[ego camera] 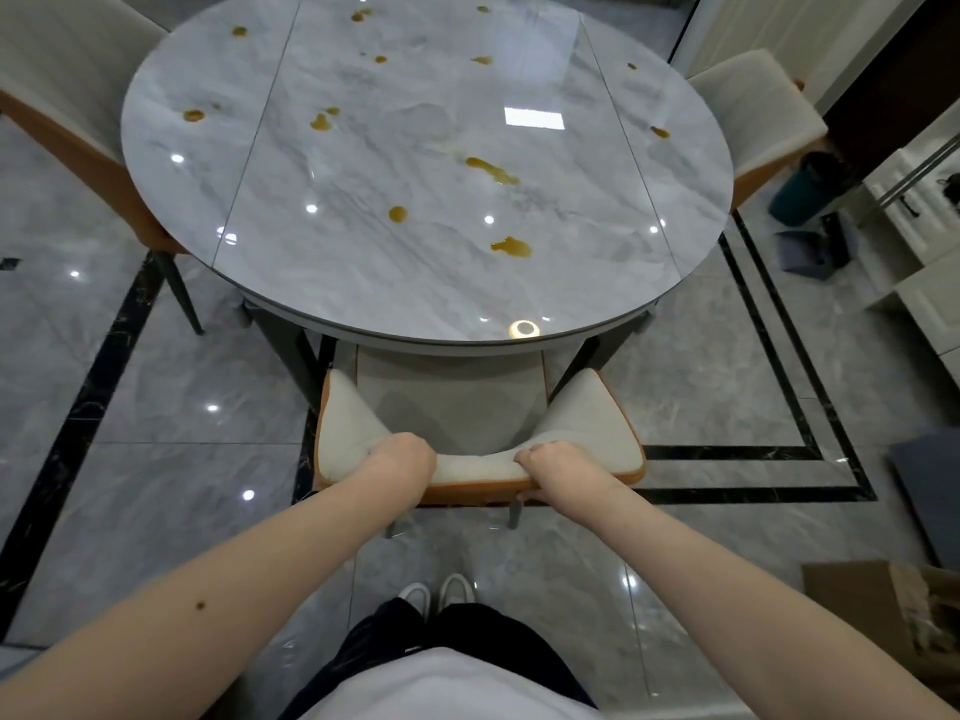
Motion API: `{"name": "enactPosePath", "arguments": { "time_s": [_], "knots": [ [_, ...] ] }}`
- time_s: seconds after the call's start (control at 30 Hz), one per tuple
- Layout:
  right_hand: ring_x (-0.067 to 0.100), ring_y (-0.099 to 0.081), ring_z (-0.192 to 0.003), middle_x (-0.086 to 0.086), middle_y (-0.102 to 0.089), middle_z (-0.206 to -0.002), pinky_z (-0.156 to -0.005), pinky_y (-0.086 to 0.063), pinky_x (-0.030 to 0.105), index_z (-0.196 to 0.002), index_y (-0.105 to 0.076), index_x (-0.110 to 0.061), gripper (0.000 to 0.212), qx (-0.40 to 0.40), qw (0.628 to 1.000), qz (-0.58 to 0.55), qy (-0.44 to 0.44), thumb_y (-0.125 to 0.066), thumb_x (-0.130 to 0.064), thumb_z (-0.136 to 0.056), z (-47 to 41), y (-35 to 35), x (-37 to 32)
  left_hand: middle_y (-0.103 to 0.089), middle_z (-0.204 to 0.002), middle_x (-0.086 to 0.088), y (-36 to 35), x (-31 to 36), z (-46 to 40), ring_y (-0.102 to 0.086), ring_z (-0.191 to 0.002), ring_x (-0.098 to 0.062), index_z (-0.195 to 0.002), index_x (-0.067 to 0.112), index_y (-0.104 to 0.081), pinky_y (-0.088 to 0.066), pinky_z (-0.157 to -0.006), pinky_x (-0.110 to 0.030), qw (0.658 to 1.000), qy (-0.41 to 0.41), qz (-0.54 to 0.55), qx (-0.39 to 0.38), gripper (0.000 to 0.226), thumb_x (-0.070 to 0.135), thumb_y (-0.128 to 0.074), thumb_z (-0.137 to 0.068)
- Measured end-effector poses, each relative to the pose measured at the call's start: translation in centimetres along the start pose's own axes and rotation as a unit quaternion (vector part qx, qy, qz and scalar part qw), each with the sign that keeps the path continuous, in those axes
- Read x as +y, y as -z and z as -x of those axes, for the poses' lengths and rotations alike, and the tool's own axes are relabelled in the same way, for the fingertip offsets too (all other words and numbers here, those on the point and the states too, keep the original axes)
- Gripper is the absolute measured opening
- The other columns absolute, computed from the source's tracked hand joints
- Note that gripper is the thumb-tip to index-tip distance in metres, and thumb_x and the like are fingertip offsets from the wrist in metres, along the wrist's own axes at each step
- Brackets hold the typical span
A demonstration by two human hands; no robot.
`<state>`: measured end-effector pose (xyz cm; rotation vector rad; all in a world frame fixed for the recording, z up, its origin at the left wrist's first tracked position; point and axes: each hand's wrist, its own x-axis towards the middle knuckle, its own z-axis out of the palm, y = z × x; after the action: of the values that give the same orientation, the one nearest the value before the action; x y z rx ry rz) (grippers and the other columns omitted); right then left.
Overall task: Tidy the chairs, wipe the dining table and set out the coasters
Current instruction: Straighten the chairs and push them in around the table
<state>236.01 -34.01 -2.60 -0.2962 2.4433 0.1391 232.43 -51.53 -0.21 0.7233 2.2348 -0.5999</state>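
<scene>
Round marble-look dining table (426, 163), glossy and spotted across its top with amber spills (491, 169) — unwiped, no coasters or cloth in view. Two more chairs drawn up at the sides: one at far left (57, 96), one at far right (753, 106), each angled to the rim rather than square to it.

Directly below, the near chair (467, 407), seat partly under the table edge, its curved white-and-orange backrest facing the camera. Gripped along the top of that backrest by both hands — left hand (402, 459) curled over the padding left of centre, right hand (553, 467) likewise to the right, fingers wrapped round the rim, thumb just visible beneath.

Judged to be the chair-tidying step, first of three. Next move likely a level, even push with both arms to slide the seat squarely under, legs clear of the table's dark frame — then the side chairs, then the spills.
</scene>
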Motion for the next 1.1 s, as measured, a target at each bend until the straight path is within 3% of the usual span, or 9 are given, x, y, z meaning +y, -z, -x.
{"name": "enactPosePath", "arguments": {
  "time_s": [0.33, 1.1],
  "knots": [
    [0.028, -0.058, -0.109, 0.008, -0.061, -0.121, -0.09, -0.048, 0.038, -0.127, -0.05, -0.014, 0.046, 0.02, 1.0, 0.02, 0.012, -0.056, -0.043, -0.091, -0.3, -0.4, 0.8, -0.057, -0.127, -0.01, -0.5, 0.1, -1.5, -0.054, -0.118, -0.027, -0.122, 0.006, -0.058, -0.048, -0.097, -0.039, 0.999, -0.017, 0.019, 0.03, 0.038, 0.014, -0.066, -0.085],
    [0.029, -0.058, -0.11, 0.011, -0.059, -0.124, -0.091, -0.047, 0.037, -0.129, -0.048, -0.01, 0.047, -0.016, 1.0, 0.008, -0.023, -0.057, -0.039, -0.092, -0.7, 0.1, 0.0, -0.06, -0.122, -0.008, -0.5, -0.6, -1.2, -0.058, -0.112, -0.023, -0.121, 0.008, -0.058, -0.049, -0.093, -0.031, 0.999, -0.028, 0.0, 0.037, 0.031, 0.014, -0.06, -0.09]
  ]
}}
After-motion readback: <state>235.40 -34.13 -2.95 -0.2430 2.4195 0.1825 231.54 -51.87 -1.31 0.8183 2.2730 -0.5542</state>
